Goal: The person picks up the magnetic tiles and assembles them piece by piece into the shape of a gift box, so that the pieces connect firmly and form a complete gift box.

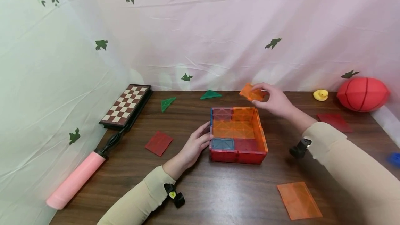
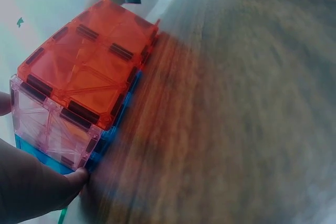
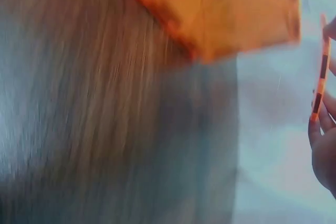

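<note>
A low open-topped box (image 1: pixel 237 157) of translucent magnetic tiles stands mid-table, with red, orange, pink and blue panels. My left hand (image 1: pixel 196 145) rests against its left side, fingers reaching forward. In the left wrist view the thumb (image 2: pixel 76 179) touches the corner of a pink tile (image 2: pixel 52 124), and another fingertip shows at the far edge. Beyond the box's back right corner, my right hand (image 1: pixel 273 100) pinches an orange magnetic tile (image 1: pixel 250 92), raised and tilted. The right wrist view shows that tile (image 3: pixel 321 72) edge-on between thumb and fingers.
Loose tiles lie around: red (image 1: pixel 158 143) at left, green triangles (image 1: pixel 168 104) behind, a large orange one (image 1: pixel 299 200) at front right, dark red (image 1: pixel 334 122) at right. A chessboard (image 1: pixel 126 105) and pink-handled pump (image 1: pixel 76 180) lie left; a duck (image 1: pixel 321 95) and red ball (image 1: pixel 363 94) right.
</note>
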`<action>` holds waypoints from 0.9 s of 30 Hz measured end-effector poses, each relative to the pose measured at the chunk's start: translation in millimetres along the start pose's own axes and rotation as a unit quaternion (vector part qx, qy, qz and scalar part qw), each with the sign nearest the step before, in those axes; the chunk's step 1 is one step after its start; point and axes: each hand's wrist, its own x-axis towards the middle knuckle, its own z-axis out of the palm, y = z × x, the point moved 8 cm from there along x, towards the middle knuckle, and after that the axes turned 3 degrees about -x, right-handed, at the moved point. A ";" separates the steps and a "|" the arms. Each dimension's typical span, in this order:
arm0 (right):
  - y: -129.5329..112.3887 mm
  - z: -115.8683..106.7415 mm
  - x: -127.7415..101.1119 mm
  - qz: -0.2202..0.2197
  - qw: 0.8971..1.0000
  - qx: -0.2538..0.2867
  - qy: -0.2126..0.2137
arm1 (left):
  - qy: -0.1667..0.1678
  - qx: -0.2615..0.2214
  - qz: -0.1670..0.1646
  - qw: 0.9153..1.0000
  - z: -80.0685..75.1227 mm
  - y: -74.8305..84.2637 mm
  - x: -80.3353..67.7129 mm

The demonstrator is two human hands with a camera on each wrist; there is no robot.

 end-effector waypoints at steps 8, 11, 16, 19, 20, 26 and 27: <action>-79.8 41.5 -1.9 -0.152 0.983 -0.021 -0.102 | 0.002 -0.005 -0.004 1.000 -1.6 -2.6 0.3; -95.9 54.5 -1.8 -0.177 0.976 -0.022 -0.128 | 0.001 -0.004 -0.002 1.000 -1.6 -2.2 1.0; -104.4 72.3 -0.5 -0.189 0.969 -0.027 -0.159 | 0.001 -0.005 -0.002 1.000 -1.6 -0.9 0.6; -100.8 80.2 -2.0 -0.181 0.966 -0.036 -0.179 | 0.002 -0.004 -0.004 1.000 -1.4 -0.5 0.5; -99.3 81.9 -2.8 -0.177 0.966 -0.038 -0.185 | 0.002 -0.003 -0.004 1.000 -1.1 -0.5 0.5; -95.1 84.8 -4.8 -0.172 0.963 -0.042 -0.202 | 0.006 -0.003 -0.004 1.000 -1.6 -0.6 1.0; -95.1 85.1 -4.8 -0.174 0.962 -0.043 -0.206 | 0.006 -0.004 -0.003 1.000 -1.8 -0.9 1.2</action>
